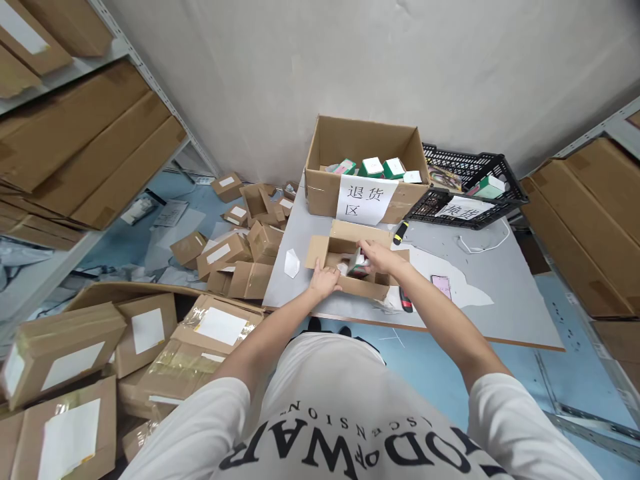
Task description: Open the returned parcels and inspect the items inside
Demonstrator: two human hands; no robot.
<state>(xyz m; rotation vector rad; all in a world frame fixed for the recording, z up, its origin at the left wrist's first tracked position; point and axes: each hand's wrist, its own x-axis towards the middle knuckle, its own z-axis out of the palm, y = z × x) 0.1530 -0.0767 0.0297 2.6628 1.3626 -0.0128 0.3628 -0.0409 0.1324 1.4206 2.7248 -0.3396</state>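
Note:
A small open cardboard box (345,235) lies on the grey table (500,287) in front of me. My left hand (324,280) rests on the box's near left edge and holds it steady. My right hand (377,257) reaches into the box and grips a small green and white carton (357,265) inside it. Wrapping beside the carton in the box is partly hidden by my fingers.
A large open carton (325,187) with a paper sign holds several green and white cartons at the table's back. A black plastic crate (470,183) stands to its right. A phone (441,285), a marker (400,232) and a cutter (405,300) lie nearby. Parcels litter the floor at left; shelves flank both sides.

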